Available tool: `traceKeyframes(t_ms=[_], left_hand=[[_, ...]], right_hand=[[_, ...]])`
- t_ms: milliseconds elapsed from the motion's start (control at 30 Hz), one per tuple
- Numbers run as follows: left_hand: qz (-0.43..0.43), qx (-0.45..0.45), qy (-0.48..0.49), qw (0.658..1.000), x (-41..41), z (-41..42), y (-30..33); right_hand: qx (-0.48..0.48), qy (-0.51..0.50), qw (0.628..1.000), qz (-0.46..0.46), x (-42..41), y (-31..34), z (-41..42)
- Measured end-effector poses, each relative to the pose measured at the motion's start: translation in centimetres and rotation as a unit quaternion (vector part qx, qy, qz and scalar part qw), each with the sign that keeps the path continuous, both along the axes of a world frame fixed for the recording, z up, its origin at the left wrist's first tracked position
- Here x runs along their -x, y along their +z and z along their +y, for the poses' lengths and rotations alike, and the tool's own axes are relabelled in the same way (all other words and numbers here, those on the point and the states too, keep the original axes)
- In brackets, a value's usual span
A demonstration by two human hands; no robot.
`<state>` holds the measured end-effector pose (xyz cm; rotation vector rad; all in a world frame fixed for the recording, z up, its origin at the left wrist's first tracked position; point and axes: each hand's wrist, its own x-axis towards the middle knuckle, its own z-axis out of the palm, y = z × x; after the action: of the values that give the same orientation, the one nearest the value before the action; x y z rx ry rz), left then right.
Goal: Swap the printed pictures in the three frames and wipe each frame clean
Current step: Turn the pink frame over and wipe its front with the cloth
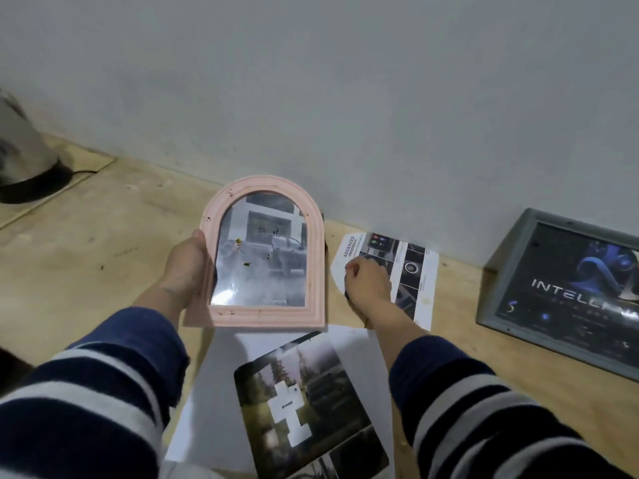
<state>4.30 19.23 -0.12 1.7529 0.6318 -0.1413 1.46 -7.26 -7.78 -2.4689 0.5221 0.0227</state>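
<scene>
Pink arched frame (266, 254) at the picture centre, lifted off the wooden floor (103, 257) by the left hand (185, 271) clasping its left edge, probably to keep the speckled glass free for wiping. Right hand (366, 283), fingers curled, on the loose arched print (408, 271) just right of centre, probably gathering it; real pinch not visible. Grey frame (560, 292) at far right, against the wall.

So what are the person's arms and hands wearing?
Both arms wear long sleeves with wide stripes, dark navy and pale grey-white. The left sleeve and right sleeve are pushed up the forearm. The left hand and right hand are bare, without gloves.
</scene>
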Motion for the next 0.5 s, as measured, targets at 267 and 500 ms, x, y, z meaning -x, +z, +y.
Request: traceKeyframes(t_ms=[267, 500], left_hand=[[0.005, -0.015, 0.070, 0.997, -1.4, 3.5, -2.0], [-0.005, -0.002, 0.096, 0.995, -3.2, 6.7, -3.4]], right_hand=[[0.035, 0.049, 0.997, -0.046, -6.1, 0.0, 4.9], [0.119, 0.071, 0.989, -0.054, -12.4, -1.2, 7.9]])
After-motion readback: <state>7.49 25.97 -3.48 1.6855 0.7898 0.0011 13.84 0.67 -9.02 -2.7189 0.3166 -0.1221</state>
